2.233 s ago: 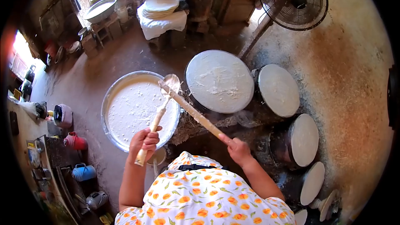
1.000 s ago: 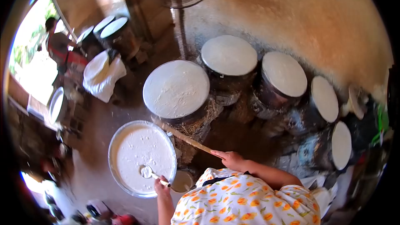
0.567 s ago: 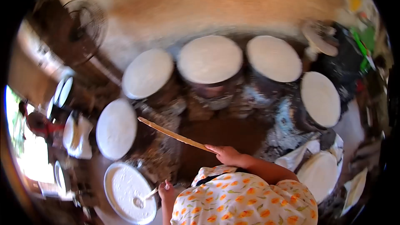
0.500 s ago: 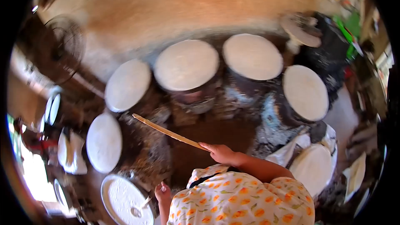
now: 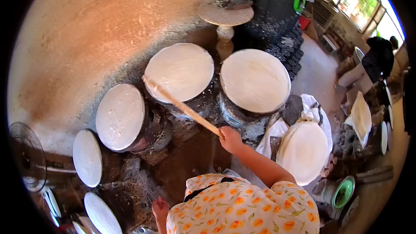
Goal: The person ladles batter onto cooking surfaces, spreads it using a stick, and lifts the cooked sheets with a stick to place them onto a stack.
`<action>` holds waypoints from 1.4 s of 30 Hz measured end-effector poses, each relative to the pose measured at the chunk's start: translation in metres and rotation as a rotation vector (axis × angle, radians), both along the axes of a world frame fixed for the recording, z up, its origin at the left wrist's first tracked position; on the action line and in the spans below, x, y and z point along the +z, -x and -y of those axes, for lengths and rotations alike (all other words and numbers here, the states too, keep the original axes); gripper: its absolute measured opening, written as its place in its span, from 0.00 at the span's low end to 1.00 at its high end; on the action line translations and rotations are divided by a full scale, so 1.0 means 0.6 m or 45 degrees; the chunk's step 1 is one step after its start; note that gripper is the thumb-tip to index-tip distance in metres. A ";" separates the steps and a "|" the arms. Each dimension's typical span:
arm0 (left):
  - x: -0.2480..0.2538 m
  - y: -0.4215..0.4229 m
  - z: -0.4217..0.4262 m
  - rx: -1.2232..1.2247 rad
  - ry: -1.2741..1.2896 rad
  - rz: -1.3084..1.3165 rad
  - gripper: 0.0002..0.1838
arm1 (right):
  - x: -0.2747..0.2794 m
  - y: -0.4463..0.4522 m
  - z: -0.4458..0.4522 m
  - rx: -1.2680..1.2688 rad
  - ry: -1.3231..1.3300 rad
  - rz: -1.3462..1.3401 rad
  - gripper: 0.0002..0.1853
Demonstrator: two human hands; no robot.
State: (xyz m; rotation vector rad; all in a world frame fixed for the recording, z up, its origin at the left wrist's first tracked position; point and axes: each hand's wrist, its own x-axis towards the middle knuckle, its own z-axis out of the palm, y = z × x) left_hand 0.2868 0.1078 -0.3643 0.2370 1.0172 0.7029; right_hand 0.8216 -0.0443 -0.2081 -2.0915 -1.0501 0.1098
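Observation:
My right hand (image 5: 231, 140) grips one end of a long, flat wooden stick (image 5: 186, 109). Its far tip lies over the left edge of a round griddle covered in white (image 5: 180, 71), though I cannot tell whether it touches. Right of that is another white-topped griddle (image 5: 255, 81), and to the left stands a third (image 5: 120, 117). Each rests on a dark, drum-like stove. Low beside my body, my left hand (image 5: 160, 207) has its fingers curled, and what they hold, if anything, is hidden.
A stack of round white sheets (image 5: 303, 152) lies on white plastic at right. Behind the griddles are a small round pedestal table (image 5: 226, 15) and dark perforated cylinders (image 5: 268, 13). A fan (image 5: 27, 158) stands at far left, and a person in black (image 5: 378, 58) is at far right.
My view has swung right, so the griddles appear further left. The stick's tip, earlier in front of the stoves, is now over a griddle's edge. My right hand still holds it.

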 end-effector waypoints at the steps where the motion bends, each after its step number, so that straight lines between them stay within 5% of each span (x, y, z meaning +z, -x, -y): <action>1: 0.003 -0.017 -0.021 -0.041 -0.047 -0.048 0.06 | -0.001 -0.008 0.011 -0.060 0.063 -0.103 0.17; 7: -0.082 -0.086 -0.155 -0.425 -0.282 -0.063 0.06 | 0.016 -0.012 0.123 -0.486 -0.116 -0.124 0.32; 8: -0.088 -0.115 -0.177 -0.426 -0.204 0.001 0.06 | 0.041 0.000 0.143 -0.608 -0.162 -0.575 0.35; 9: -0.055 -0.161 -0.187 -0.385 -0.106 0.007 0.05 | 0.000 0.000 0.183 -0.691 -0.095 -0.393 0.37; 11: 0.040 -0.270 -0.201 -0.287 0.088 0.016 0.06 | 0.088 0.035 0.213 -0.971 -0.190 -0.948 0.39; 13: 0.073 -0.341 -0.226 -0.211 0.511 -0.037 0.07 | 0.116 0.068 0.247 -1.115 -0.292 -1.016 0.39; 19: 0.124 -0.523 -0.233 -0.530 0.375 -0.118 0.06 | 0.110 0.133 0.325 -1.352 -0.338 -1.151 0.40; 27: 0.213 -0.767 -0.112 -1.046 0.250 0.007 0.06 | 0.086 0.143 0.371 -1.269 -0.398 -1.338 0.39; 33: 0.327 -0.907 0.047 -1.429 -0.626 -0.027 0.12 | 0.082 0.178 0.428 -0.820 -0.046 -1.486 0.37; 35: 0.301 -0.957 0.079 -1.407 -2.252 -0.069 0.18 | 0.079 0.192 0.444 -0.769 -0.061 -1.508 0.37; 36: 0.309 -0.975 0.102 -1.410 -2.262 -0.073 0.18 | 0.077 0.196 0.450 -0.724 -0.065 -1.523 0.37; 38: 0.323 -1.010 0.151 -1.207 -2.881 -0.247 0.21 | 0.076 0.196 0.458 -0.721 -0.056 -1.531 0.37; 41: 0.300 -1.061 0.189 -1.443 -2.965 -0.456 0.22 | 0.071 0.195 0.469 -0.747 -0.066 -1.541 0.36; 42: 0.290 -1.079 0.189 -1.283 -3.129 -0.433 0.14 | 0.079 0.195 0.474 -0.764 -0.065 -1.527 0.36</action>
